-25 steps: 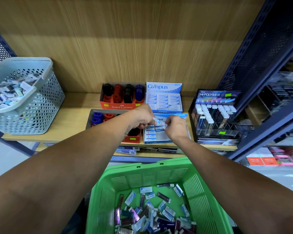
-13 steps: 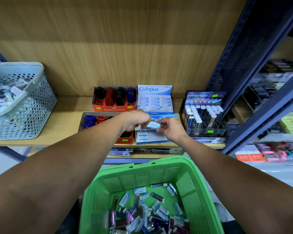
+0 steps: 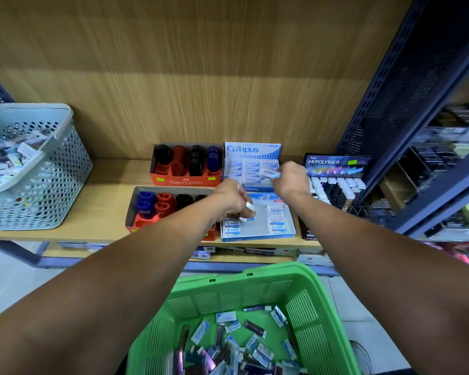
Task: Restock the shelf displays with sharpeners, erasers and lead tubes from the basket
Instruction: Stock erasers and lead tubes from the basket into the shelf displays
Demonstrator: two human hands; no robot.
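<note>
Right hand (image 3: 291, 182) pinches a Campus eraser (image 3: 270, 173) in curled fingers over the Campus box (image 3: 252, 165), left hand (image 3: 232, 201) pinches a small eraser (image 3: 246, 219) over the Pilot tray (image 3: 257, 235), green basket (image 3: 244, 290) below

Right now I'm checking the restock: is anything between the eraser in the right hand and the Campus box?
Nothing visible. The right hand pinches a Campus eraser just over the open Campus box, at its right side. The left hand is lower, over the Pilot tray.
</note>
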